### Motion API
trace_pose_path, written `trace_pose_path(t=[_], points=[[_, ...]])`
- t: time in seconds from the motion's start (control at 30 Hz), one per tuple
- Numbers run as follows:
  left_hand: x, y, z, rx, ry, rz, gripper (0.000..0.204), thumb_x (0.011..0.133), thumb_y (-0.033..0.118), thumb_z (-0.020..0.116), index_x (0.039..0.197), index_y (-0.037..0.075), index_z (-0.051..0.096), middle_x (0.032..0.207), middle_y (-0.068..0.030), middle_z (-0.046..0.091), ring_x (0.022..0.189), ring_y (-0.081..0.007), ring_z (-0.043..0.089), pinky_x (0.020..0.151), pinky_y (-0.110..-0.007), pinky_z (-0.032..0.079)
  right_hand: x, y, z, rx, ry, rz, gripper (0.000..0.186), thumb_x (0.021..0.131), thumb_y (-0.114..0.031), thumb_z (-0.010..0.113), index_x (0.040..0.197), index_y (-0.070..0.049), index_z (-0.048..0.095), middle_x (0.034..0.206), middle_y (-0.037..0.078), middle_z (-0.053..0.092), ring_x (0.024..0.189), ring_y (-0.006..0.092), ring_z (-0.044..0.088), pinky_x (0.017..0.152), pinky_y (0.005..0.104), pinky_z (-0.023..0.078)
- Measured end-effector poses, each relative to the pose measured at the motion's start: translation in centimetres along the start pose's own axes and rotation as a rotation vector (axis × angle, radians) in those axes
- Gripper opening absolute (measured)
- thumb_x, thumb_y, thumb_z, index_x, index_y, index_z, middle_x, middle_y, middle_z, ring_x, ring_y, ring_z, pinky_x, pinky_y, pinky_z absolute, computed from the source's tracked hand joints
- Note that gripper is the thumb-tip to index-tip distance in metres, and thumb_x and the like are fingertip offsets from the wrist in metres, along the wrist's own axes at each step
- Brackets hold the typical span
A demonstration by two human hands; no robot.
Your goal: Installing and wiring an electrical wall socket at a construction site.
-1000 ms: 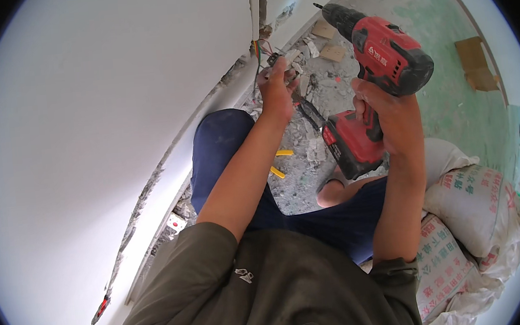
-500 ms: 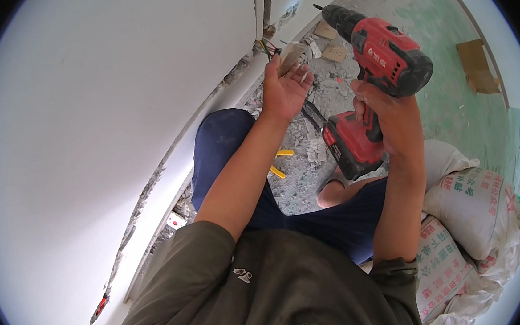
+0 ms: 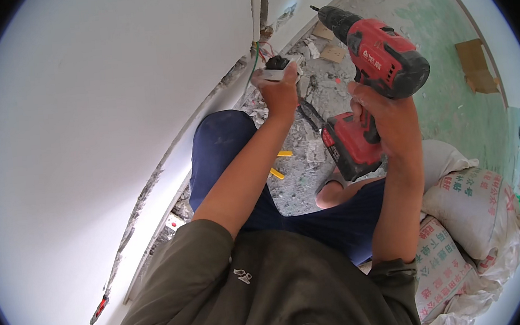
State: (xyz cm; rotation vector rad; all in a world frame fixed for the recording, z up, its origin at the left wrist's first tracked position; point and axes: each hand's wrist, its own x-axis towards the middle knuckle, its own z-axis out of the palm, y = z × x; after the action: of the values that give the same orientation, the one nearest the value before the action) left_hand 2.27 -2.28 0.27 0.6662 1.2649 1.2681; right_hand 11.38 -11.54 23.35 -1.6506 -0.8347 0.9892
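Red drill [image 3: 383, 49] clasped in right grip [image 3: 392, 117]; left grip [image 3: 281, 95] holds white plate [image 3: 273, 74], partly hidden.

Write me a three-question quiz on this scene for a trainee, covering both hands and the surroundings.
1. Which hand holds the red and black drill?
2. True or false: white sacks lie at the lower right of the picture.
3. Fill in the missing colour: the left hand holds a fitting that is white and ____.

Key:
1. The right hand.
2. True.
3. Black.
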Motion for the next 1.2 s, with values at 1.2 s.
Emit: trace_pose_path(t=[1.2], points=[[3.2,3.8,-0.5,-0.296,-0.406,-0.663,0.039,0.084,0.024,0.077,0.115,0.018,0.055,0.102,0.001,0.058,0.088,-0.0186,0.056,0.072,-0.04,0.055,0.0,3.5,2.0,0.095,-0.139,0.219,0.031,0.078,-0.002,0.068,0.108,0.003,0.061,0.075,0.003,0.06,0.056,0.0108,0.056,0.049,0.026,0.044]])
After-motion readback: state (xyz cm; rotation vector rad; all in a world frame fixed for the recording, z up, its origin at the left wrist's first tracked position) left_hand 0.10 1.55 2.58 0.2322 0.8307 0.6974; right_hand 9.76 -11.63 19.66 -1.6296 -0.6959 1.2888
